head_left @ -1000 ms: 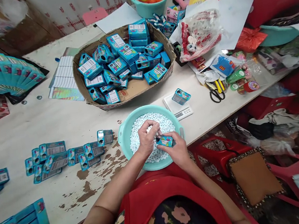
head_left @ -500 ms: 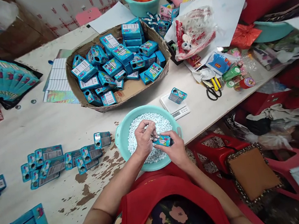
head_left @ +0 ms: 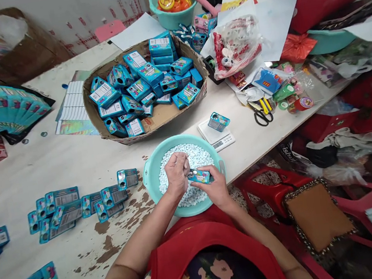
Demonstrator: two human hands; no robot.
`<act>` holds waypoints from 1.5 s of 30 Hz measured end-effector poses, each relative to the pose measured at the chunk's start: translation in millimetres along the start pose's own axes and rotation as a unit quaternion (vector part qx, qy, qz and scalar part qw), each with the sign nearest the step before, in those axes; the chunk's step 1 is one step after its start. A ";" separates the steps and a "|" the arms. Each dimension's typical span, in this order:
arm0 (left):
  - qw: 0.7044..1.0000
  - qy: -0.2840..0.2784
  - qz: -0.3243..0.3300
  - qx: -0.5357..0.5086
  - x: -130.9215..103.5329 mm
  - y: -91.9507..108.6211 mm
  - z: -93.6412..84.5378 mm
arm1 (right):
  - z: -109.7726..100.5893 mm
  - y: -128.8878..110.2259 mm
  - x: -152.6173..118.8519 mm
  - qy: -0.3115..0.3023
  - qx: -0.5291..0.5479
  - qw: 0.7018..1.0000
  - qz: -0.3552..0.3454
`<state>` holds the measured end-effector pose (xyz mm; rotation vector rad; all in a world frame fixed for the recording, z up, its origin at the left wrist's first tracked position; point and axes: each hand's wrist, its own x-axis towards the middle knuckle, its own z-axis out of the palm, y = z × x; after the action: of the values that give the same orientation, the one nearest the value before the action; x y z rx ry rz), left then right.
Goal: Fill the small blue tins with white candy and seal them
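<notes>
Over a mint-green basin point(head_left: 149, 181) full of small white candies point(head_left: 200, 153), my right hand point(head_left: 217, 186) grips a small blue candy box point(head_left: 200, 176) by its right end. White candies show at the box's left end. Close beside that end is my left hand point(head_left: 176, 172), its fingers curled together; what is inside them is mostly hidden. Behind the basin, another blue box point(head_left: 218, 121) lies on a white digital scale point(head_left: 223, 141).
A cardboard tray point(head_left: 157, 129) heaped with blue boxes stands behind the basin. Flattened blue boxes point(head_left: 66, 214) lie at left. Black-handled scissors point(head_left: 263, 117) and a plastic-wrapped toy point(head_left: 228, 58) are at right. Red stools point(head_left: 271, 187) stand beyond the table edge.
My left hand has turned slightly and drawn a little left from the box's end, where candies now show. The box stays in my right hand. The whole view has shifted slightly.
</notes>
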<state>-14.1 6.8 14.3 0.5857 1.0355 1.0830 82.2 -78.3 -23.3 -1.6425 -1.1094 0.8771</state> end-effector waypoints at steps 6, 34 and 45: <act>1.000 -0.016 0.017 0.001 -6.8 6.4 4.1 | -6.6 -8.9 -2.0 0.008 -0.010 0.999 -0.044; 0.932 -0.046 -0.225 0.280 42.9 -57.1 -81.5 | -109.6 97.9 44.9 0.282 -0.007 0.954 0.101; 0.904 -0.095 -0.107 0.402 58.6 -46.8 -70.9 | -107.7 86.6 84.9 0.219 -0.125 0.968 -0.004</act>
<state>-51.8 36.1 -77.2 1.1801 1.3269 0.3526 231.3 -44.4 -77.3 -1.9193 -0.9384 0.3441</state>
